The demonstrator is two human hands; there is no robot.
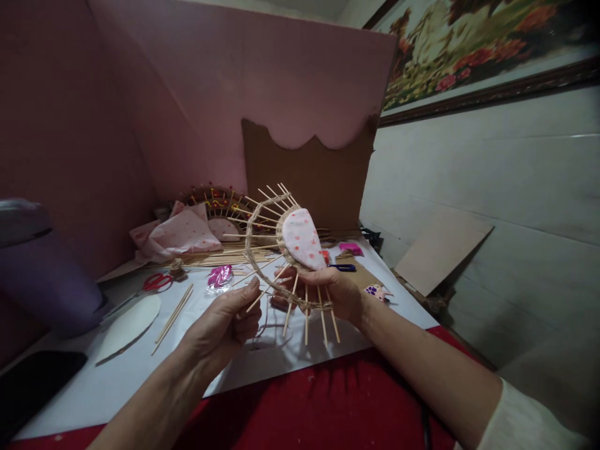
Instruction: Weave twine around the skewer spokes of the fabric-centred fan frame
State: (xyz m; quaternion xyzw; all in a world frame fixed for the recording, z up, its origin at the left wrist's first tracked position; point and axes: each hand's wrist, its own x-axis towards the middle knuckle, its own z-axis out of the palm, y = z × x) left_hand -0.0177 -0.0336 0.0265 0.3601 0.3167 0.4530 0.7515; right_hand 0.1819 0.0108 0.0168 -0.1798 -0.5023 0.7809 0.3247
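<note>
A fan-shaped craft of thin wooden sticks and braided twine (pixel 253 240) is held up over the table, tilted on its side. At its centre is a padded half-round of pale fabric with red dots (pixel 304 239). My right hand (pixel 335 290) is closed around the lower end of that half-round, its thumb over the fabric edge and its other fingers partly hidden behind. My left hand (pixel 239 312) is closed too, thumb and forefinger pinching a stick near its outer end. Sticks radiate past the twine arc on both sides.
On the white tabletop (pixel 187 337) lie red-handled scissors (pixel 158 282), a white oval piece (pixel 129 326), loose sticks (pixel 173 317) and a pink packet (pixel 219 276). Dotted cloth (pixel 180 234) and a decorated arch (pixel 218 199) sit behind. A purple tumbler (pixel 44 275) stands left.
</note>
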